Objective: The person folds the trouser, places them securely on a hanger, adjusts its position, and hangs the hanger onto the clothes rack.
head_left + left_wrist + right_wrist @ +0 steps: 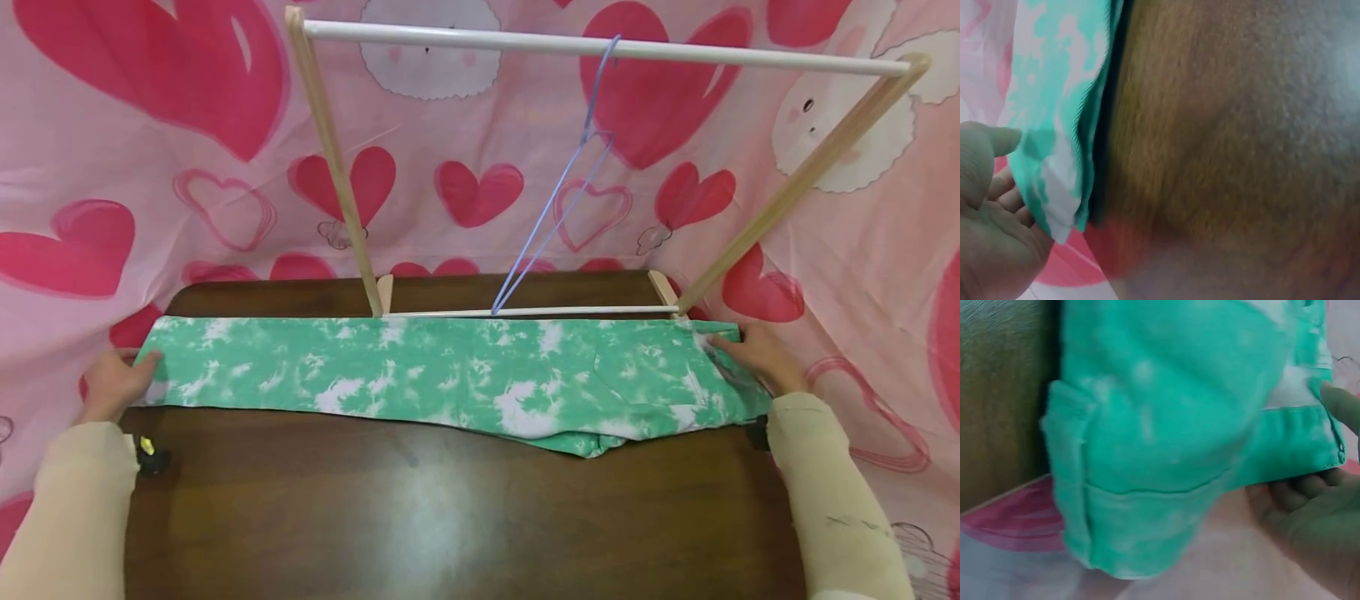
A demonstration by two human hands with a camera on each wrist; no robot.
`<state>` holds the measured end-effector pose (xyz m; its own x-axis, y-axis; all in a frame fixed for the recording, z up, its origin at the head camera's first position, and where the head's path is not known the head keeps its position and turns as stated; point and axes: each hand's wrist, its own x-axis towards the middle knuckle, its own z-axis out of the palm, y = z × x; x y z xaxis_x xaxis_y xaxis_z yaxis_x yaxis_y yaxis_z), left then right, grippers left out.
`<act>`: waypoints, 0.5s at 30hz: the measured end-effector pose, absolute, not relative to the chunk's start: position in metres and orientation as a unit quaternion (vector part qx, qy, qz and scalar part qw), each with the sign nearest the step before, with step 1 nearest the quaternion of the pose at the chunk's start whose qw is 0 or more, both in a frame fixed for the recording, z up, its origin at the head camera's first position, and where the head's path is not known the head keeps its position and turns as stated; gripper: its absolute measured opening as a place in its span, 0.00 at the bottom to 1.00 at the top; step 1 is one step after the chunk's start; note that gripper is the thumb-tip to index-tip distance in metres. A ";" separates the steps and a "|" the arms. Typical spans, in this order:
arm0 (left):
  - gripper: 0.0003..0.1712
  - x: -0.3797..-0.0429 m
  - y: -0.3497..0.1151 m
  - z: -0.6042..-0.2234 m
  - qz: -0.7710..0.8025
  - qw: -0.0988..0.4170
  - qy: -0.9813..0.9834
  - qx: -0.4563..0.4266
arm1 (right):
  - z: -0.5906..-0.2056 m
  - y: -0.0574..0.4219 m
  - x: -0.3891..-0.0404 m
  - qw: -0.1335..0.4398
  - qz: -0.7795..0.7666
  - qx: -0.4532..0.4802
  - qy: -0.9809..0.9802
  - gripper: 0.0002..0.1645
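A pair of green and white tie-dye trousers (420, 367), folded lengthwise, stretches across the far part of the brown table. At its left end my left hand (112, 383) holds the leg hems; in the left wrist view the thumb (1005, 140) lies on top of the cloth and the fingers go underneath. My right hand (768, 358) grips the waistband end at the upper right corner. Seen from the right wrist, the fingers of that hand (1316, 515) are under the waistband and the thumb is above it. The lower waist corner hangs loose, past the table edge.
Behind the trousers stands a rack with wooden legs (795, 187) and a white top rail (465, 37). A blue wire hanger (551, 200) hangs from the rail. Pink heart-print cloth (480, 233) covers the walls. Bare brown table (420, 517) lies in front.
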<state>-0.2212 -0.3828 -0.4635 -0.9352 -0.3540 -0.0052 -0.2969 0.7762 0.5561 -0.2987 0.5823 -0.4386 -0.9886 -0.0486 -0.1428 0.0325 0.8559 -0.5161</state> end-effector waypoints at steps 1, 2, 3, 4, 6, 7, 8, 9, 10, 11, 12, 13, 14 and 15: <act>0.34 -0.220 -0.384 -0.463 -0.285 0.045 -0.943 0.168 | -0.442 0.585 -0.298 0.082 -0.276 -0.010 0.958 0.42; 0.35 -0.219 -0.386 -0.463 -0.282 0.037 -0.944 0.166 | -0.444 0.587 -0.298 0.077 -0.274 -0.008 0.958 0.42; 0.35 -0.217 -0.387 -0.462 -0.281 0.033 -0.946 0.161 | -0.446 0.589 -0.297 0.079 -0.280 -0.007 0.957 0.41; 0.35 -0.216 -0.388 -0.462 -0.280 0.032 -0.947 0.155 | -0.447 0.590 -0.295 0.084 -0.291 -0.006 0.953 0.41; 0.33 -0.213 -0.390 -0.462 -0.281 0.035 -0.948 0.145 | -0.448 0.592 -0.290 0.090 -0.299 0.006 0.950 0.38; 0.32 -0.212 -0.390 -0.463 -0.274 0.040 -0.951 0.136 | -0.448 0.592 -0.288 0.089 -0.305 0.015 0.948 0.37; 0.30 -0.211 -0.392 -0.463 -0.268 0.044 -0.954 0.129 | -0.447 0.591 -0.286 0.081 -0.307 0.023 0.948 0.36; 0.29 -0.209 -0.393 -0.463 -0.263 0.045 -0.956 0.120 | -0.446 0.589 -0.284 0.074 -0.308 0.026 0.948 0.36; 0.29 -0.207 -0.395 -0.463 -0.257 0.044 -0.959 0.113 | -0.444 0.587 -0.283 0.060 -0.310 0.028 0.948 0.35; 0.28 -0.206 -0.397 -0.463 -0.248 0.040 -0.962 0.109 | -0.444 0.585 -0.282 0.042 -0.310 0.031 0.949 0.34; 0.28 -0.204 -0.398 -0.462 -0.240 0.035 -0.965 0.104 | -0.443 0.583 -0.281 0.026 -0.313 0.033 0.949 0.34; 0.28 -0.203 -0.400 -0.462 -0.231 0.032 -0.967 0.101 | -0.443 0.581 -0.281 0.011 -0.313 0.033 0.949 0.33; 0.28 -0.202 -0.402 -0.461 -0.228 0.027 -0.968 0.097 | -0.443 0.581 -0.280 -0.005 -0.315 0.029 0.949 0.31; 0.28 -0.202 -0.403 -0.460 -0.224 0.021 -0.970 0.096 | -0.444 0.581 -0.280 -0.014 -0.316 0.029 0.948 0.29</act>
<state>-0.2016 -0.4035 -0.4603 -0.9808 -0.1948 -0.0020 -0.1760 0.8814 0.4383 -0.2795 0.5806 -0.4443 -0.9980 0.0633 0.0091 0.0452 0.7981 -0.6008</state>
